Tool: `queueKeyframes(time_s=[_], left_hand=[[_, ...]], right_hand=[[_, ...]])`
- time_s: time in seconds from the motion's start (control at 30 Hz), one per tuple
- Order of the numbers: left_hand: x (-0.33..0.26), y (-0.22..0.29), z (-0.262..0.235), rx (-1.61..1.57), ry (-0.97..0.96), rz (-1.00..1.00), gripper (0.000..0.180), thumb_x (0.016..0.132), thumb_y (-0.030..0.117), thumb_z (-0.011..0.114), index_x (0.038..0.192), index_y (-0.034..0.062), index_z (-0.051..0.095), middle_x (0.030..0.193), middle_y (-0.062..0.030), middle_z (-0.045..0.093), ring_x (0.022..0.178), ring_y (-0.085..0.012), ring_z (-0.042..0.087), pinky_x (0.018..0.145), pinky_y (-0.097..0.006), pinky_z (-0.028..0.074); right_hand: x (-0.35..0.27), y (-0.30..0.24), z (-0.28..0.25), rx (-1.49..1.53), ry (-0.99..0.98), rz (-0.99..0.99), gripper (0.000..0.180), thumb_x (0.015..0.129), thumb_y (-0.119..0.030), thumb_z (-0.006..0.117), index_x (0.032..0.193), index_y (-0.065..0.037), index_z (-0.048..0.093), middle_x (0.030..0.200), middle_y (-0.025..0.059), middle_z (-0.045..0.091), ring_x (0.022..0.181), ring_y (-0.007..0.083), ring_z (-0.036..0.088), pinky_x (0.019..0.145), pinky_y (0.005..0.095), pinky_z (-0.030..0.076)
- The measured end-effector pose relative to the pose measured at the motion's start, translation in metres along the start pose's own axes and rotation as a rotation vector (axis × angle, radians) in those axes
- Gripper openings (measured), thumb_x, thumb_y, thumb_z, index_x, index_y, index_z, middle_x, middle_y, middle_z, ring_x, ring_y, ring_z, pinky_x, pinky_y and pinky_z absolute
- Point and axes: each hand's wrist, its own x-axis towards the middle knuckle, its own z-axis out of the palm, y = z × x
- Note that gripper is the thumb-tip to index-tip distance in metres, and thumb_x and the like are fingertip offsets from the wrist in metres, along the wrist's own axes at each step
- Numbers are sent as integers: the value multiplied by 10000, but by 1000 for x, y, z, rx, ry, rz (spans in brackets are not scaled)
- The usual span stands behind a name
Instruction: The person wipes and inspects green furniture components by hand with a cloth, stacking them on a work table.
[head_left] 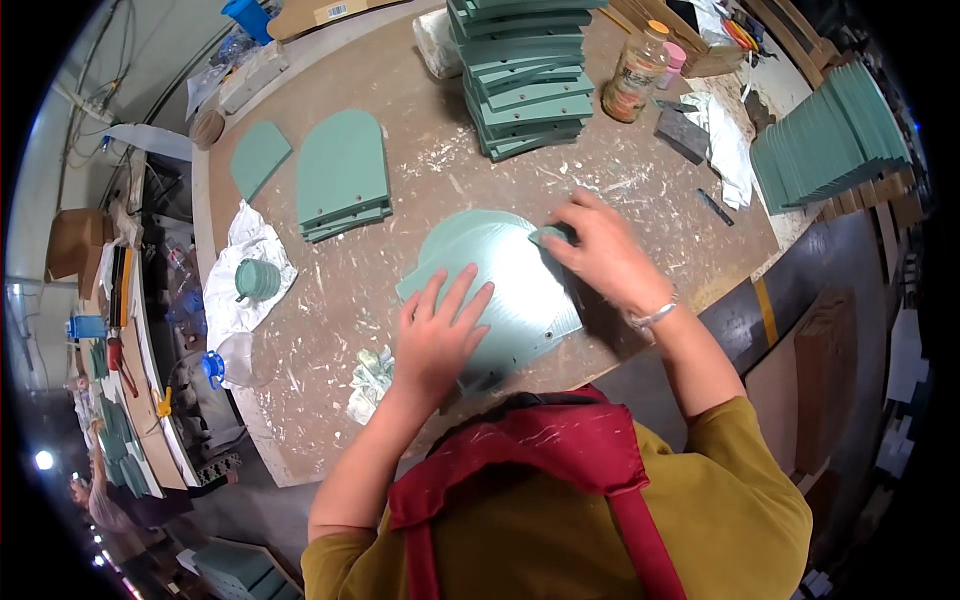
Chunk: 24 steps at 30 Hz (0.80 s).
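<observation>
A pale green panel (505, 265) with a rounded far end and small holes near its front edge lies on the worktable before me, with another green piece showing under its left side. My left hand (440, 330) rests on its left part, fingers spread. At the panel's far right edge, my right hand (605, 250) is closed on a small dark green pad (553, 236), pinched between thumb and fingers. The fingers hide most of the pad, so its exact kind is unclear. Bright light glares off the panel's middle.
A tall stack of green panels (530, 90) stands at the far side, beside a glass jar (636, 75). More panels (343, 170) lie at left, near a white cloth (238, 300) holding a green roll (258, 280). A marker-like dark tool (715, 207) and panel row (830, 140) are at right.
</observation>
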Motion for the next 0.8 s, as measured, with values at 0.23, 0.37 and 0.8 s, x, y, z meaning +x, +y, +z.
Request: queueKeyframes(time_s=[0.23,0.37,0.8], left_hand=[[3,4,-1,-14,-19,-7,559,860,200,717,1393,190,549,1520,-44,450,1349,-341,443,1064,-481,371],[1,5,-2,-20,-26,-35,557,859,175,715,1391,182,551,1523,-48,448,1362,-342,434,1077,-485,360],[2,10,-9,-64,-81,-107,533,894,212,691,1407,210,546,1531,-31,442,1390,-317,409,1116,-500,337]], right_hand=[[11,14,2,251,-47,-99,287,919,-232,662,1085,0,680,967,136,571,874,300,583,787,374,477],[4,41,-10,270,-167,-162,278,910,-170,672,1135,-6,684,1003,105,583,924,230,583,813,329,467],[41,69,-29,330,-485,-391,341,832,-53,713,1170,-19,686,1129,97,625,1073,270,615,948,337,483]])
